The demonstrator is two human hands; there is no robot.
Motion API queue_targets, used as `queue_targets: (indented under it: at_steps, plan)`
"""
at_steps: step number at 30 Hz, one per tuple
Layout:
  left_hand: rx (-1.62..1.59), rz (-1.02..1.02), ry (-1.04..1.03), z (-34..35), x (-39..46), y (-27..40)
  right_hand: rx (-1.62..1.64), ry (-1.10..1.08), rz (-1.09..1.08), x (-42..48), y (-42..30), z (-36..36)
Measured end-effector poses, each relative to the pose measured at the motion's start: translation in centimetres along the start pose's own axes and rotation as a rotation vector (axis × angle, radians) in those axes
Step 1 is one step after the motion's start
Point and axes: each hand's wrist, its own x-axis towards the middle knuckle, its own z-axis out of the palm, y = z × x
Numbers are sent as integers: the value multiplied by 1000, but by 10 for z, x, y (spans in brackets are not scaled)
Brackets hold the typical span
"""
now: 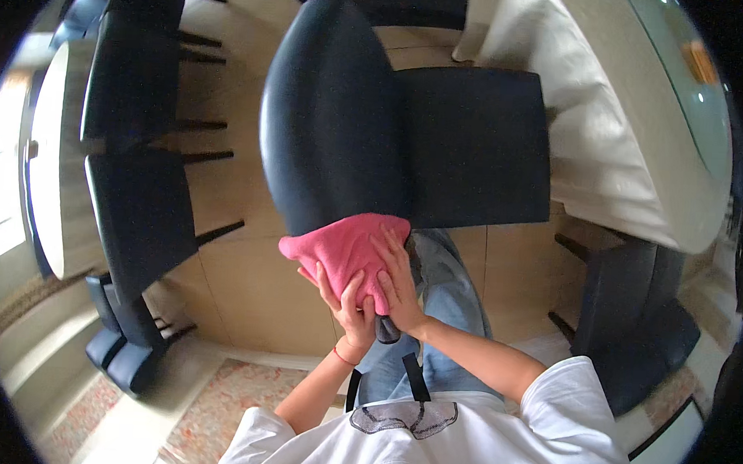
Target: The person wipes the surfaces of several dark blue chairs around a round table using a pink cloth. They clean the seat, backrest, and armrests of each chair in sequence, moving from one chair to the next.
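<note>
A pink cloth (345, 249) wraps the near side of the backrest (333, 116) of a dark leather-look chair. My left hand (350, 306) grips the cloth from the left, fingers spread over its folds and a thin red string around the wrist. On the cloth's right side lies my right hand (400, 284), fingers pressing it against the chair. A dark rounded end (387, 330) shows below the cloth between my wrists; what it belongs to is hard to tell. The chair's flat seat (470, 149) extends to the right, and the backrest's far part is uncovered.
At the right stands a table with a pale tablecloth (579, 117) and a glass top (683, 65). Other dark chairs (139, 213) line another table (67, 153) at the left. One more chair (631, 327) stands at the lower right. The floor (267, 289) is tan tile.
</note>
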Motion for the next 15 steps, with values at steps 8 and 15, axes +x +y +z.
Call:
queue_targets:
  at_steps: [8, 15]
  plan:
    - [665, 226, -352, -23, 15, 35, 45, 120, -37, -17, 40, 9]
    - [969, 372, -740, 48, 67, 50, 10, 390, 8, 29, 116, 28]
